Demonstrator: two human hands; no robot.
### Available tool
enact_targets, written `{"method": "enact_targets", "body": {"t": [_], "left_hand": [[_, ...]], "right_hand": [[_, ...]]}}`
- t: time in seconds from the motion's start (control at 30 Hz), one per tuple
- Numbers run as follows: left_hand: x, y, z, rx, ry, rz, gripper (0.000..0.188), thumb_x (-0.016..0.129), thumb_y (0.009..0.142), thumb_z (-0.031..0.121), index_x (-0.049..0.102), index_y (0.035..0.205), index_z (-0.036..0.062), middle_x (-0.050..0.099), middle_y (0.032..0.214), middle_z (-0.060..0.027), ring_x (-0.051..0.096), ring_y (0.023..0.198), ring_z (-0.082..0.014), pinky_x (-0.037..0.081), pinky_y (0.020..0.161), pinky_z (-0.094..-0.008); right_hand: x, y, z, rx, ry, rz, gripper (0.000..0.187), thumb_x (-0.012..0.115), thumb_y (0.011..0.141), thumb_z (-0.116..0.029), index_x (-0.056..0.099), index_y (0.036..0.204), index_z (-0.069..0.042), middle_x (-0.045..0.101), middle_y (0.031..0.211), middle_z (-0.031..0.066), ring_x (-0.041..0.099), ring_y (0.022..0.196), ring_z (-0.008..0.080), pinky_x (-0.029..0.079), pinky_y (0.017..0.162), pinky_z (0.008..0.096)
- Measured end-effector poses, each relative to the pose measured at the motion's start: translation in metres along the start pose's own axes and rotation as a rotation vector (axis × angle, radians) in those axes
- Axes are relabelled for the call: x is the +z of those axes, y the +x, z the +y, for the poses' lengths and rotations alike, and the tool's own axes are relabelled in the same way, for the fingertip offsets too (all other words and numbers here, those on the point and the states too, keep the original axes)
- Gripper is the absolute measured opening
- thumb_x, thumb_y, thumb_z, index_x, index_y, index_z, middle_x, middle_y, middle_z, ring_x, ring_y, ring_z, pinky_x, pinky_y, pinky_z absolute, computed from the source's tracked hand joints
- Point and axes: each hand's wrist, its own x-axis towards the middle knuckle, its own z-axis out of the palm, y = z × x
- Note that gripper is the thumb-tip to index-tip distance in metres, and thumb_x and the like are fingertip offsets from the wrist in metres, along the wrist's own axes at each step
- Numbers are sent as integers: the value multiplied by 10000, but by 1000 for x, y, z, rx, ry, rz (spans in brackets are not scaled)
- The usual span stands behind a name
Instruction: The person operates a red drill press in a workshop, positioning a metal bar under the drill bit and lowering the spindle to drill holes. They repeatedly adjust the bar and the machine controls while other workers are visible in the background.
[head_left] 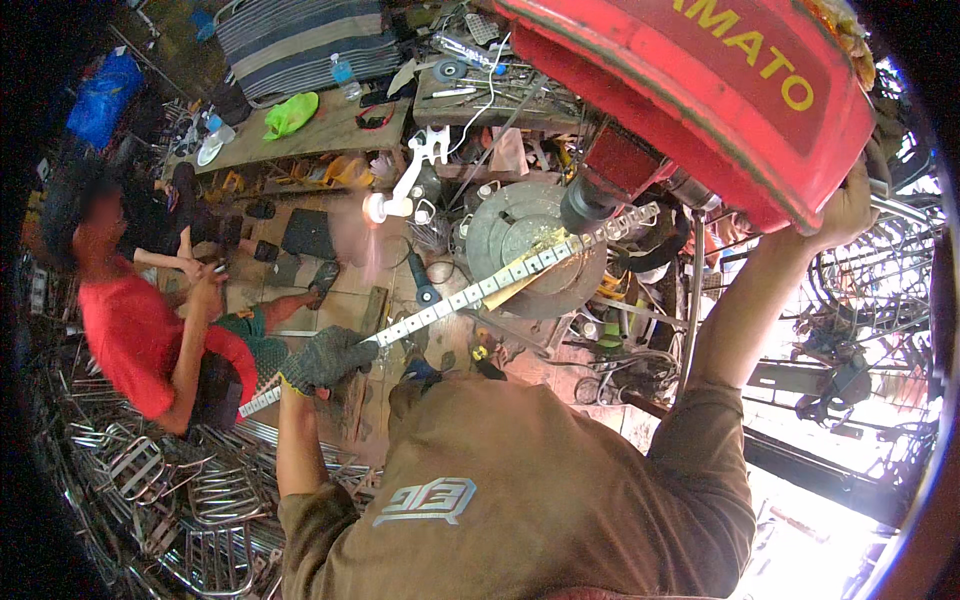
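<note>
My left hand [330, 360], in a dark grey knitted glove, is closed around a long pale flat metal strip [450, 305] with evenly spaced dark marks or holes along it. The strip slants up to the right, across the round metal table [485, 225] of a red drill press [700, 110]. Its dark chuck [588, 205] hangs over the strip's far part; the bit's tip cannot be made out. Yellowish pieces lie beside the strip on the table. At the right side of the press head, my bare right hand [850, 212] grips a metal feed handle [880, 188], its fingers partly hidden.
A person in a red shirt [130, 330] sits at the left, close to the strip's near end. Bent metal racks [220, 490] pile up at the lower left. A low wooden bench [290, 135] and a cluttered worktable [510, 95] stand behind. A white fan [400, 195] spins nearby.
</note>
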Motion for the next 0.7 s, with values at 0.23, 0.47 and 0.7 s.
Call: {"method": "enact_targets", "body": {"t": [0.23, 0.47, 0.7], "left_hand": [[5, 4, 8, -299, -160, -7, 451, 620, 895, 481, 684, 788, 47, 553, 580, -3, 475, 484, -98, 366, 461, -281], [2, -6, 26, -227, -173, 42, 410, 623, 895, 468, 676, 810, 71, 539, 588, 34, 449, 466, -67, 338, 426, -240], [-4, 16, 8, -536, -402, -211, 401, 617, 892, 473, 671, 784, 91, 522, 565, 34, 447, 450, -71, 321, 411, -245]], "right_hand": [[0, -3, 0, -47, -65, -33, 152, 563, 837, 98, 594, 973, 38, 510, 678, 65, 399, 484, 86, 332, 433, 225], [-2, -4, -1, -41, -66, -63, 153, 561, 847, 79, 572, 996, 50, 492, 641, 67, 421, 506, 107, 346, 454, 239], [-17, -13, 1, -267, -347, -44, 105, 599, 859, 40, 647, 950, 58, 590, 719, 97, 545, 601, 123, 439, 515, 249]]}}
